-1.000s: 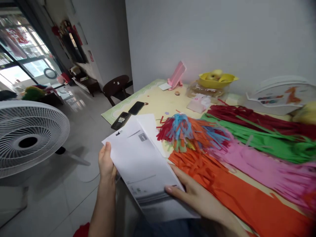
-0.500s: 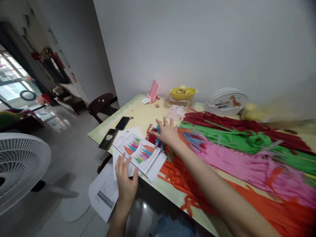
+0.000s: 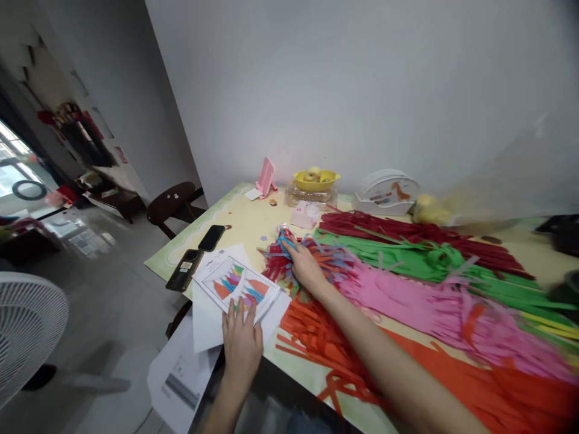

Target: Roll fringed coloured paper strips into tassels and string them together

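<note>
My left hand (image 3: 243,340) lies flat, fingers spread, on the lower edge of a printed sheet (image 3: 266,303) that shows colourful fringed shapes. My right hand (image 3: 304,263) is closed on the blue top of a multicoloured tassel bundle (image 3: 286,236), whose red, blue and orange strips fan out on the table around it. To its right lie fringed strips in dark red (image 3: 384,229), green (image 3: 407,253), pink (image 3: 407,301) and orange (image 3: 452,374).
Two phones (image 3: 211,237) (image 3: 184,269) lie at the table's left edge. Along the wall stand a pink stand (image 3: 266,176), a yellow fruit bowl (image 3: 316,185) and a white giraffe holder (image 3: 386,193). A white fan (image 3: 31,331) and a chair (image 3: 172,200) are at left.
My right hand, spread over the bundle before, has closed on its top. My left hand has come down onto the printed sheet. The view has shifted a little to the right.
</note>
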### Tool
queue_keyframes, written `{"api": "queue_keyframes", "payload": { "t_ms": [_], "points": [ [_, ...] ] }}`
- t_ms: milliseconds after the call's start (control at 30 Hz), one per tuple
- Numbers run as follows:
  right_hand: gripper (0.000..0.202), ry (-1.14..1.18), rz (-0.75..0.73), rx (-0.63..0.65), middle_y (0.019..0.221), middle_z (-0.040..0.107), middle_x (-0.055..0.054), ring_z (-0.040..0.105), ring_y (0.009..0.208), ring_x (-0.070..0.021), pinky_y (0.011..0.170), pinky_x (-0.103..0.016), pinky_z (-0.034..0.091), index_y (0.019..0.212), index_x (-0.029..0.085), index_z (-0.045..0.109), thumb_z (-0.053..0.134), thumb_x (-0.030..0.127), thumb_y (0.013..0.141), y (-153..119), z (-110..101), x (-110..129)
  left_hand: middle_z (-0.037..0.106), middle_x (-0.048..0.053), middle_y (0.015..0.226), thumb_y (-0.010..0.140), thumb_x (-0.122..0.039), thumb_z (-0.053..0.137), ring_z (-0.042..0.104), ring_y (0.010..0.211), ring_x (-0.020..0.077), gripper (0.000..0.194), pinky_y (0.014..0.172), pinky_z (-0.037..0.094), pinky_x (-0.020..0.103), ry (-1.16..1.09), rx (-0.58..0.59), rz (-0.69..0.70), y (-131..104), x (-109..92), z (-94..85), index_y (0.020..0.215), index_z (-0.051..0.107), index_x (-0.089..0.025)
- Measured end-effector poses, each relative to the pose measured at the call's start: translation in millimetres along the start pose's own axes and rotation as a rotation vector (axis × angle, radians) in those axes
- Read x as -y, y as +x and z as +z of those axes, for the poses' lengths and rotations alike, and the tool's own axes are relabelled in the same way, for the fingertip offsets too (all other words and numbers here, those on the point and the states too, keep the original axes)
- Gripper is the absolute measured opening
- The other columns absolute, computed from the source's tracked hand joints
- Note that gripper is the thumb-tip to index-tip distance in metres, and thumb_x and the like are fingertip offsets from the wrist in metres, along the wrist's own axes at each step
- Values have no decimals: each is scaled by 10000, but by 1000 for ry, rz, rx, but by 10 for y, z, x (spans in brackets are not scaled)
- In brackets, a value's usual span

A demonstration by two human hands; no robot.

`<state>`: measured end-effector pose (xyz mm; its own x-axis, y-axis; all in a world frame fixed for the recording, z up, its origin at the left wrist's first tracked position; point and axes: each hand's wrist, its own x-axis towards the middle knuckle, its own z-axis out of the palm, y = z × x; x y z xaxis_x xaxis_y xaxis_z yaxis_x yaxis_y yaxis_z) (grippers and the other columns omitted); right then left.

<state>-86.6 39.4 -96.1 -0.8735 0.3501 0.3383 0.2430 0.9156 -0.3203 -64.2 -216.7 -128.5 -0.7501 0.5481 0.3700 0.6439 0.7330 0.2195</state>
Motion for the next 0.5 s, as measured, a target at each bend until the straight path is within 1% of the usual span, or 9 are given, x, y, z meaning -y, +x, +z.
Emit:
{"api": "queue_keyframes", "payload": {
  "t_ms": [67,133,200,300,400,500],
  "points": [
    [774,20,-59,-44,1523,315,-143,367,1354,-253,1073,-445,371,1426,157,414,365,-83,691,-61,-185,-26,521,131,1387,873,-156,472,380,1343,347,402,1035,373,569,-20,-24,3,1,-3,-28,1251,606,-194],
    [773,38,-130,-74,1541,279,-129,320,1384,-239,1097,-441,345,1427,168,413,358,-82,697,-197,-394,-26,544,120,1367,879,-165,465,396,1331,337,393,1032,383,558,-46,-37,-1,17,-18,-74,1243,609,-186],
    [771,66,-223,-110,1552,253,-123,291,1400,-236,1106,-443,335,1439,181,393,356,-75,714,-406,-600,-8,561,108,1351,885,-172,452,410,1319,329,389,1036,382,548,-73,-46,-4,41,-34,-123,1240,610,-178],
    [796,85,-332,-147,1563,224,-104,270,1410,-243,1095,-468,348,1474,239,323,363,-61,738,-811,-860,31,573,99,1339,897,-187,434,417,1311,324,384,1041,382,537,-106,-47,-21,85,-50,-184,1236,612,-172],
    [834,52,-355,-98,1579,175,-89,240,1422,-239,1088,-472,362,1495,271,260,353,-63,737,-1222,-1027,49,574,99,1339,903,-196,429,423,1305,316,386,1045,383,525,-125,-48,-32,124,-56,-223,1245,606,-171],
    [835,-12,-369,-52,1587,141,-90,220,1429,-246,1072,-465,392,1504,260,230,362,-52,741,-1524,-1071,15,572,115,1336,904,-196,429,434,1295,310,389,1040,390,522,-132,-53,-24,150,-61,-260,1251,603,-163]
  ]
}}
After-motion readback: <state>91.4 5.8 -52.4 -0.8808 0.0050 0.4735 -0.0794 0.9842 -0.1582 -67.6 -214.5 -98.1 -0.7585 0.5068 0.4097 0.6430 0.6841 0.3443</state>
